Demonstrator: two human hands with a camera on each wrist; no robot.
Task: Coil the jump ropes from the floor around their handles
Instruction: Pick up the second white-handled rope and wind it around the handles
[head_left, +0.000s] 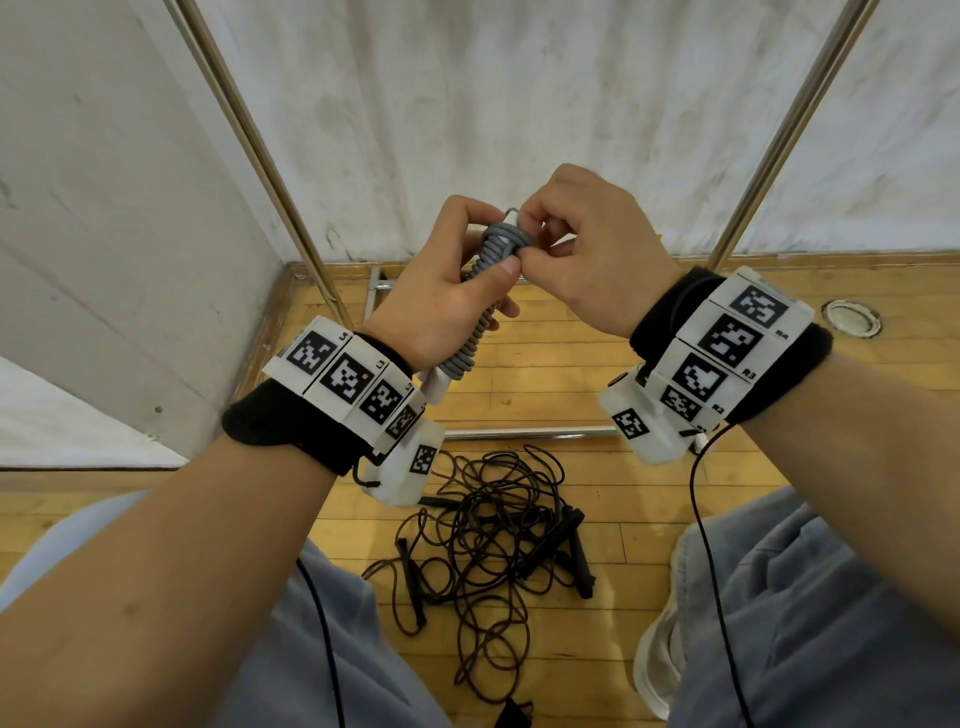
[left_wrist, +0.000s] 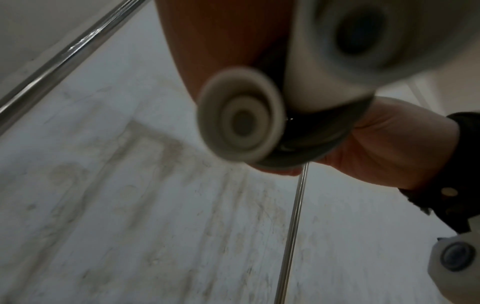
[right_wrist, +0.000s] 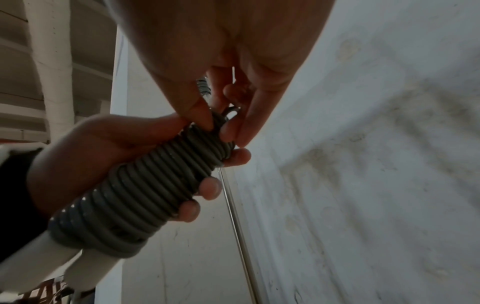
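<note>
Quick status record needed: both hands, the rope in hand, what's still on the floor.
left hand: grips the grey rope coiled round its two white handles
right hand: fingers pinch the rope at the coil's top end
coil: tight turns along most of the handles, held above the floor
black ropes: tangled on the wooden floor, uncoiled

Head view bright, sharp; wrist views dim, blurred
</note>
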